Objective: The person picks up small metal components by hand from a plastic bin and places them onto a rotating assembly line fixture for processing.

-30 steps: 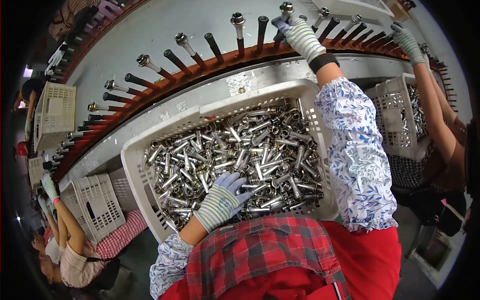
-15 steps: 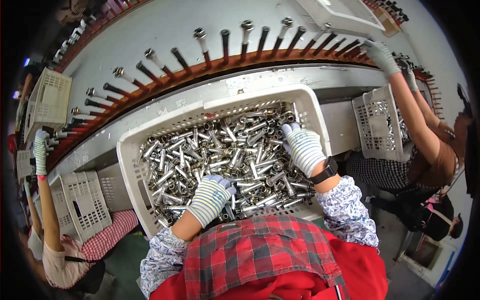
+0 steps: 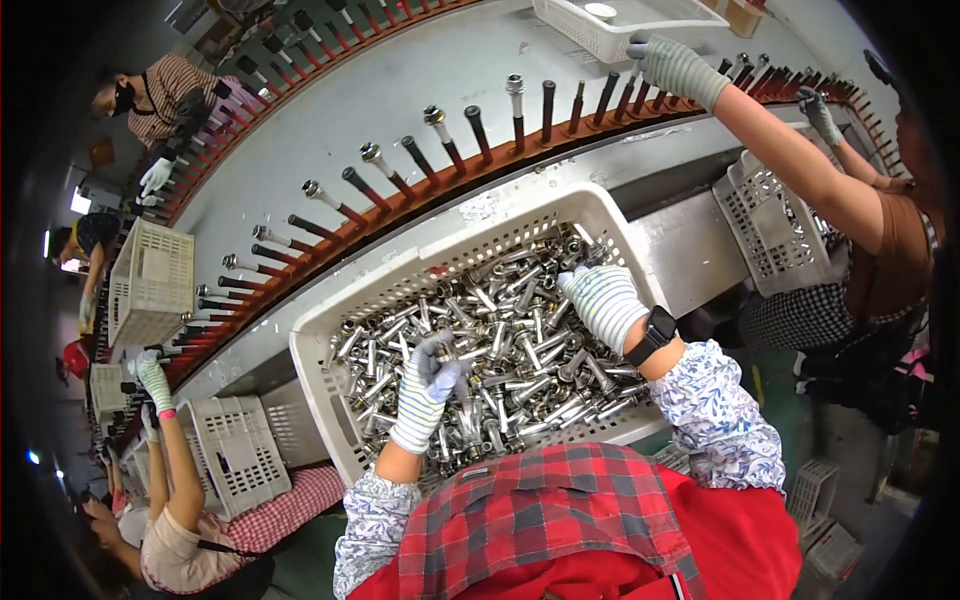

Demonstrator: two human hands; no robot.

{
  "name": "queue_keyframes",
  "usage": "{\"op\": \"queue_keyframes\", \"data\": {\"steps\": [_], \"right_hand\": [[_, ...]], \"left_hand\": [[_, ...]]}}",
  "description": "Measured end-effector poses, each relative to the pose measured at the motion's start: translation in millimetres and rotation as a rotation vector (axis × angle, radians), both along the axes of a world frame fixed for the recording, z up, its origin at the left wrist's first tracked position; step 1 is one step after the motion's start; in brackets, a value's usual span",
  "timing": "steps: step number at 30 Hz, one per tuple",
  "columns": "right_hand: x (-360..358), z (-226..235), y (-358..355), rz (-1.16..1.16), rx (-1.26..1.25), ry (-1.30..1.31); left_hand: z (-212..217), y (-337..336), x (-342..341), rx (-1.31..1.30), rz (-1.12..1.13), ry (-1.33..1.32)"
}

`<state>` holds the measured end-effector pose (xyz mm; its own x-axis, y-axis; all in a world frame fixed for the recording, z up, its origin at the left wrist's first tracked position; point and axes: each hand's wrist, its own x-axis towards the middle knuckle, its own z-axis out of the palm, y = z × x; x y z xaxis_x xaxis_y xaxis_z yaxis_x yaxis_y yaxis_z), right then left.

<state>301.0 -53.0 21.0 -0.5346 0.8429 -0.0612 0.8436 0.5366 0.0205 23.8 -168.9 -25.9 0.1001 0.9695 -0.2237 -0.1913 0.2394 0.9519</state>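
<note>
A white perforated plastic crate (image 3: 318, 395) in front of me holds a heap of shiny chrome metal tube fittings (image 3: 530, 345). My left hand (image 3: 422, 395), in a striped knit glove, is above the heap's near left part. Its thumb and fingers curl toward each other, slightly blurred; whatever is between them blends with the fittings behind. My right hand (image 3: 605, 303), gloved alike and with a black watch (image 3: 652, 335) at the wrist, is at the crate's right side. Its fingers are bent and drawn together against the fittings, and their tips are partly hidden.
Behind the crate a curved brown rail (image 3: 400, 207) carries upright posts, some topped with chrome fittings. A co-worker's gloved hand (image 3: 680, 68) reaches to the rail at right; another co-worker's glove (image 3: 153, 380) is at left. More crates (image 3: 240, 455) stand alongside, and a white tray (image 3: 590, 38) lies beyond.
The view has shifted, so the crate appears farther right. My left hand has lifted from the fittings, fingers now pointing up. My right hand stays at the crate's right side.
</note>
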Motion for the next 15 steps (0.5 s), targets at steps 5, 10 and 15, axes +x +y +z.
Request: {"op": "queue_keyframes", "data": {"steps": [5, 10, 15], "right_hand": [[-5, 18, 2, 0.068, -0.356, 0.417], [1, 30, 7, 0.068, -0.497, 0.423], [11, -2, -3, 0.106, -0.286, 0.022]], "left_hand": [[45, 43, 11, 0.125, 0.082, 0.062], [99, 119, 40, 0.251, 0.074, -0.007], [90, 233, 73, 0.433, 0.111, -0.079]]}}
